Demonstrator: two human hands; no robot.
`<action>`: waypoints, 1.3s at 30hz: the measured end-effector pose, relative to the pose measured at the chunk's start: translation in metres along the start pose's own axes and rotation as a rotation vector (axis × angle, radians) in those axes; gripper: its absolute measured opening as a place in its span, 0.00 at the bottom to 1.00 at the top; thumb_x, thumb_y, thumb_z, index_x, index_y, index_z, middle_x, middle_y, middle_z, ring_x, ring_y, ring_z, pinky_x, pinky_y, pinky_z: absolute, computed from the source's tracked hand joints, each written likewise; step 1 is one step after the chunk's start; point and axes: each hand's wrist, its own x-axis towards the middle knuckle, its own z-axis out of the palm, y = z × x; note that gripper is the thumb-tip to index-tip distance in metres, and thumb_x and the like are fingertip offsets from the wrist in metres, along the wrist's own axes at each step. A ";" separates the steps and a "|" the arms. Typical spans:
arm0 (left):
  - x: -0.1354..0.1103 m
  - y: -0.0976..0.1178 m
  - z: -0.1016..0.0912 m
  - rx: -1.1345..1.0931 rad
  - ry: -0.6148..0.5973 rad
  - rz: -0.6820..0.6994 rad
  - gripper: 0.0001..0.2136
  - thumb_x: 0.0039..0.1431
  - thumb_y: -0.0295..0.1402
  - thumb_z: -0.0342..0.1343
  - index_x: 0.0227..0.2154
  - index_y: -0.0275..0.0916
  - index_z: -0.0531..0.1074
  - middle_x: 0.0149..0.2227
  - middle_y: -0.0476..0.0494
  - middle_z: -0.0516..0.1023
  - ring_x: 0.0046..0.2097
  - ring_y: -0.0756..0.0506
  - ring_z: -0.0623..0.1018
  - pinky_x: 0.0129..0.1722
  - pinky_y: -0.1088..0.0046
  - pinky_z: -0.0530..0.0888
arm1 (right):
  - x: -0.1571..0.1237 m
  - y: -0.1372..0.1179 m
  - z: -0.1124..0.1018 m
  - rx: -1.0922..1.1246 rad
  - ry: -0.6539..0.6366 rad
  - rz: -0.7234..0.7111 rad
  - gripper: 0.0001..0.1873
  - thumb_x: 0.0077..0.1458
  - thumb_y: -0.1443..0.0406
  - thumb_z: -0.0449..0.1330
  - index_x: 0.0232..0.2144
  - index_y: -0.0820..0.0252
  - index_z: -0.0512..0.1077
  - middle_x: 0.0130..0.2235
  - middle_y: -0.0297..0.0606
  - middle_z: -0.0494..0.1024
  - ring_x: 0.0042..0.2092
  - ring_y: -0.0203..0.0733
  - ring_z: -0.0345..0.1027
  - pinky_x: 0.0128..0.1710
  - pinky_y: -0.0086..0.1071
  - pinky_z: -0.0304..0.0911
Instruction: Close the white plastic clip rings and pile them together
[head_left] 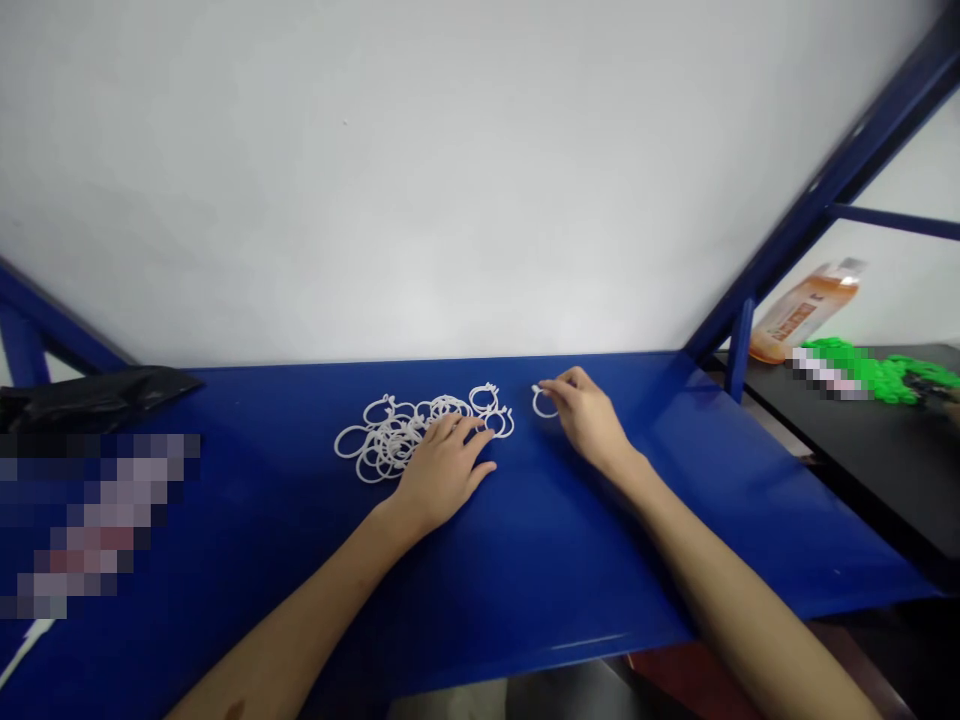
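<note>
A pile of white plastic rings (390, 440) with small clasp-like ends lies on the blue table (255, 560). My left hand (442, 465) rests over the right part of this pile, palm down, its fingers spread and covering some rings. To the right, my right hand (589, 415) pinches a single white ring (545, 403) near its clasp end. That ring is apart from the pile, at or just above the table top; I cannot tell which. Two or so more rings (496, 422) sit by my left fingertips.
A black plastic bag (97, 395) lies at the left, above a blurred-out patch. Blue metal frame bars (739, 345) rise on both sides before a white wall (420, 200). On a black surface at right are an orange bottle (806, 312) and bright green pieces (892, 378).
</note>
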 end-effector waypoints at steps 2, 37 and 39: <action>-0.001 0.000 0.003 0.040 -0.034 0.019 0.12 0.64 0.36 0.57 0.49 0.40 0.73 0.50 0.41 0.76 0.54 0.37 0.69 0.55 0.56 0.66 | 0.005 0.018 -0.002 -0.099 -0.005 0.159 0.13 0.66 0.65 0.53 0.46 0.59 0.76 0.41 0.43 0.75 0.35 0.42 0.72 0.37 0.34 0.67; 0.005 0.002 -0.007 -0.432 0.254 -0.205 0.02 0.59 0.34 0.62 0.32 0.43 0.77 0.33 0.51 0.79 0.40 0.45 0.75 0.44 0.65 0.72 | -0.021 -0.048 0.014 0.377 -0.307 -0.352 0.12 0.70 0.63 0.50 0.37 0.61 0.70 0.32 0.37 0.76 0.31 0.37 0.68 0.33 0.28 0.61; 0.004 0.005 -0.009 -0.427 0.256 -0.193 0.03 0.60 0.32 0.61 0.31 0.43 0.76 0.32 0.51 0.80 0.40 0.45 0.75 0.44 0.64 0.72 | -0.025 -0.051 0.017 0.298 -0.280 -0.404 0.15 0.71 0.63 0.47 0.34 0.61 0.68 0.30 0.37 0.73 0.30 0.37 0.65 0.31 0.29 0.58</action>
